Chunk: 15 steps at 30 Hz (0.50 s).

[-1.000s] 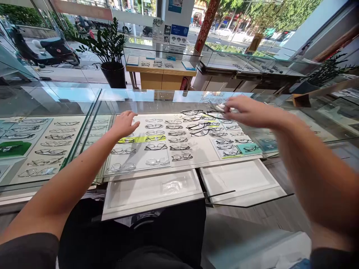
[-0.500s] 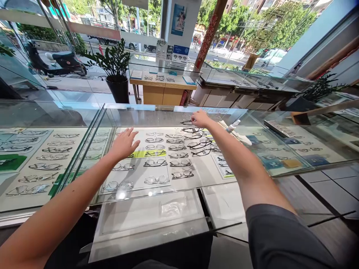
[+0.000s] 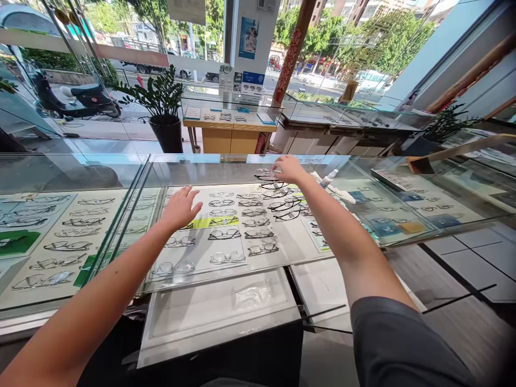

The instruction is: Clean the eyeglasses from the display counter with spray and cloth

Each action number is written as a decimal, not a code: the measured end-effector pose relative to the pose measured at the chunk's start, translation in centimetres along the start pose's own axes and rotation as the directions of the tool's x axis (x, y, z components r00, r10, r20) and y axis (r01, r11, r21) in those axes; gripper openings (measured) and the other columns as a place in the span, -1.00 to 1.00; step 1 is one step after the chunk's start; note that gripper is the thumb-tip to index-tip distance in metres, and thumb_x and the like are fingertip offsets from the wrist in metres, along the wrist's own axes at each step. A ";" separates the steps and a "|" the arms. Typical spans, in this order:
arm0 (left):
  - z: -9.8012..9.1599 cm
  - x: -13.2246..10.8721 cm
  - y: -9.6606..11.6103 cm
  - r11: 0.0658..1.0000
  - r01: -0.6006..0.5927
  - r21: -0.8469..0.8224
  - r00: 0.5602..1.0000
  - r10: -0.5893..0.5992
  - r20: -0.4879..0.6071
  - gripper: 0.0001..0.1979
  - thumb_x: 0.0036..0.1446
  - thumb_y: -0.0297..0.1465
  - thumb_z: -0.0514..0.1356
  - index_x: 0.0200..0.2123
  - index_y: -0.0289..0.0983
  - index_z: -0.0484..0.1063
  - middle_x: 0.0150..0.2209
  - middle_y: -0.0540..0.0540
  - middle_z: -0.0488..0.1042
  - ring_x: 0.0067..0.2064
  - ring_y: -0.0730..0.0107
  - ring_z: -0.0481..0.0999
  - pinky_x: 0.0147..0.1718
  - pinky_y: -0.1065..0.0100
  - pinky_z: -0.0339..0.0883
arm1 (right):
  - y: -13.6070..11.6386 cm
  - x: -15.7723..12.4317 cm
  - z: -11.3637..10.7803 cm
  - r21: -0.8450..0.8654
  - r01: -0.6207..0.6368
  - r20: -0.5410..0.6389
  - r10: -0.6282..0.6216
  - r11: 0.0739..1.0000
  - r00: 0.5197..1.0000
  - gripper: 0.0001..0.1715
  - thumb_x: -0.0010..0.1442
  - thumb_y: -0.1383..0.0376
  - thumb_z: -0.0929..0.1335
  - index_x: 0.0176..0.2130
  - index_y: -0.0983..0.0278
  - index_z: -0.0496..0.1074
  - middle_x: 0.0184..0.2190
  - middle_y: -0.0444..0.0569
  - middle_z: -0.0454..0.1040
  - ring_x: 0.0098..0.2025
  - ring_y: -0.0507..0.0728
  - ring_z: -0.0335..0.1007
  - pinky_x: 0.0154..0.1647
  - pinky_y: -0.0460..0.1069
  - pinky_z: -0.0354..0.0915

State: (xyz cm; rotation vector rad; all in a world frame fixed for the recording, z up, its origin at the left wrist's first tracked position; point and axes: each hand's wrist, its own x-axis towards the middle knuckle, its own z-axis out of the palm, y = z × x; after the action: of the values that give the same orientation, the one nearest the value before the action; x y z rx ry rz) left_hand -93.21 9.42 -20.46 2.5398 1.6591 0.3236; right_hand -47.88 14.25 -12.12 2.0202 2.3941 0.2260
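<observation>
My left hand (image 3: 182,208) is spread flat over the glass counter top (image 3: 193,172), left of the rows of eyeglasses, holding nothing. At the far side of the counter my right hand (image 3: 288,169) has its fingers loosely apart, just by a pair of eyeglasses (image 3: 264,175) at the back of a column. Whether the fingertips touch that frame I cannot tell. Nearer me in the same column lie several dark-framed eyeglasses (image 3: 287,205). To their left are more pairs, among them a dark one (image 3: 224,234) and a clear one (image 3: 227,258).
A white spray bottle (image 3: 329,177) and a pale cloth (image 3: 342,195) lie right of my right hand. An open drawer (image 3: 217,322) with a clear plastic bag (image 3: 253,294) juts out below the counter. Beyond stand a potted plant (image 3: 161,99) and another display case (image 3: 229,123).
The fingers of my right hand have loosened from a closed grip at the back eyeglasses. My left hand stays in place. The view has shifted slightly.
</observation>
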 end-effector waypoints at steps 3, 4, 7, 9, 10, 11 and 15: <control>0.1 0.0 0.1 1.000 0.004 0.006 1.000 -0.004 -0.005 -0.33 0.54 -0.11 -0.02 0.52 -0.35 0.35 0.62 -0.39 0.21 0.66 -0.20 0.14 0.59 -0.19 0.09 | 3.0 -5.0 -1.7 0.090 -0.024 -0.393 0.058 0.996 0.918 -0.65 0.37 0.25 0.31 -0.02 0.22 0.66 0.05 0.20 0.62 0.13 0.39 0.44 0.26 0.26 0.31; 0.0 -0.1 0.2 1.000 0.007 0.010 1.000 -0.007 -0.002 -0.32 0.54 -0.12 -0.02 0.52 -0.36 0.35 0.62 -0.39 0.21 0.66 -0.20 0.14 0.59 -0.19 0.08 | 4.6 -6.9 -2.0 0.112 -0.087 -0.540 0.133 0.990 0.831 -0.68 0.35 0.27 0.30 -0.06 0.22 0.63 -0.03 0.19 0.61 0.10 0.39 0.45 0.24 0.27 0.31; -0.2 0.0 0.6 1.000 0.018 0.024 1.000 -0.018 0.007 -0.33 0.54 -0.14 -0.01 0.53 -0.37 0.34 0.62 -0.38 0.20 0.66 -0.20 0.14 0.60 -0.16 0.06 | 10.3 -12.3 -2.0 0.252 -0.392 -0.790 0.423 0.885 0.445 -0.79 0.25 0.34 0.28 -0.22 0.19 0.51 -0.17 0.24 0.55 0.02 0.41 0.41 0.20 0.30 0.27; -0.4 0.1 0.8 0.999 0.032 0.029 0.999 -0.032 0.003 -0.34 0.54 -0.15 0.00 0.53 -0.36 0.34 0.62 -0.37 0.20 0.66 -0.18 0.14 0.60 -0.15 0.05 | 13.5 -14.5 -0.9 0.368 -0.513 -0.728 0.583 0.775 0.360 -0.79 0.15 0.40 0.28 -0.25 0.15 0.45 -0.13 0.27 0.54 0.03 0.40 0.39 0.19 0.29 0.25; -0.5 0.1 1.0 0.999 0.042 0.030 0.999 -0.042 -0.001 -0.34 0.54 -0.16 0.00 0.53 -0.36 0.34 0.62 -0.37 0.20 0.66 -0.17 0.14 0.61 -0.14 0.04 | 14.7 -15.3 -0.1 0.399 -0.557 -0.631 0.658 0.729 0.410 -0.80 0.09 0.40 0.31 -0.26 0.13 0.42 -0.11 0.28 0.53 0.04 0.40 0.37 0.20 0.30 0.23; -0.6 0.1 1.2 0.998 0.049 0.031 0.999 -0.049 -0.002 -0.34 0.54 -0.17 0.00 0.53 -0.37 0.34 0.62 -0.38 0.20 0.66 -0.17 0.13 0.61 -0.15 0.03 | 15.4 -15.8 0.9 0.414 -0.578 -0.515 0.705 0.703 0.488 -0.80 0.06 0.38 0.35 -0.27 0.12 0.40 -0.07 0.28 0.52 0.05 0.39 0.35 0.21 0.30 0.22; -0.9 -0.6 3.5 0.999 -0.042 0.023 0.996 0.040 0.077 -0.33 0.55 -0.19 -0.01 0.57 -0.38 0.28 0.63 -0.36 0.18 0.69 -0.15 0.06 0.63 -0.14 0.00 | 15.4 -17.2 4.7 0.443 -0.563 -0.232 0.696 0.698 0.680 -0.76 -0.01 0.27 0.50 -0.37 0.07 0.38 -0.21 0.11 0.50 -0.15 0.30 0.26 0.04 0.25 0.23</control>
State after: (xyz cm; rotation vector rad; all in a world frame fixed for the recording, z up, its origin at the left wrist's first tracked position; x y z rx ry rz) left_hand -90.50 7.37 -18.97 2.5719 1.5965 0.2068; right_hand -29.35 0.41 -16.63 3.2215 1.8363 0.2337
